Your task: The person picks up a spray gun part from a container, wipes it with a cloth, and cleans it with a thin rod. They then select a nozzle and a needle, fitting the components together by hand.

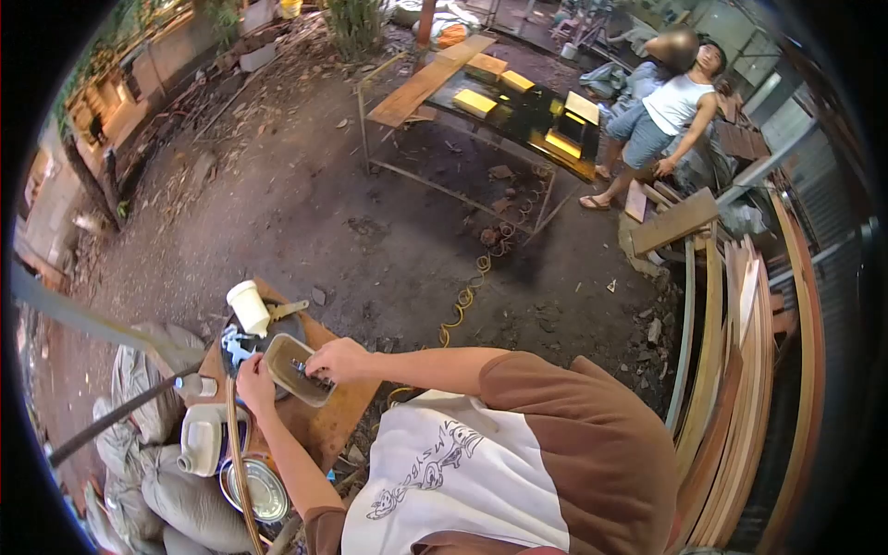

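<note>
My left hand [255, 385] is closed at the left side of a rectangular plastic container [321, 398], seemingly gripping its wall. My right hand [340, 359] reaches over the container's right rim, fingers pinched on a small shiny metal part [299, 366] inside it. The part's exact kind is too small to tell. Just beyond the left hand lies a pale blue piece [237, 344] on a dark round surface. Beside that, a white plastic cup [248, 307] leans at a tilt, with a tan flat handle-like piece [289, 307] near it.
A wooden board [347, 421] lies under the container. White jug [201, 439], metal can [259, 490], small bottle [196, 386] and sacks [176, 490] stand left. Long planks [740, 388] lean right. Ahead are yellow-painted pieces [474, 103] on a table, a person [668, 111], and a coiled hose [467, 291].
</note>
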A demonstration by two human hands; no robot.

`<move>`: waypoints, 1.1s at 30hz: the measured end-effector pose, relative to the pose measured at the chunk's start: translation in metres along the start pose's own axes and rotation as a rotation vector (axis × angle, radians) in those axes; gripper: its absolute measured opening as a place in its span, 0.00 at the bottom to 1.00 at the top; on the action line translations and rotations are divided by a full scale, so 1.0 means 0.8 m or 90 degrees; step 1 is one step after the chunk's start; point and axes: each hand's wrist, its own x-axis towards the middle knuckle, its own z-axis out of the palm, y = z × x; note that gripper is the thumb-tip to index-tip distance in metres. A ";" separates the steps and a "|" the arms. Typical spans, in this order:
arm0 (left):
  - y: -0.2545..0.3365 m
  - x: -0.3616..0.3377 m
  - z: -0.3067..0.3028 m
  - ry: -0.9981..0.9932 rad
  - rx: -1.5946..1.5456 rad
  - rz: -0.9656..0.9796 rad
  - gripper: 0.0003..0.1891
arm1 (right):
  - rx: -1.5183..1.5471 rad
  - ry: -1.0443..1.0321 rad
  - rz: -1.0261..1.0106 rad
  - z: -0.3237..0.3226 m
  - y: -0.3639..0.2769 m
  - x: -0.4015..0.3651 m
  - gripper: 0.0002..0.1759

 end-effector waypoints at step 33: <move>-0.042 -0.009 0.127 0.136 -0.657 -0.209 0.17 | -0.180 -0.119 0.173 -0.143 0.034 -0.118 0.39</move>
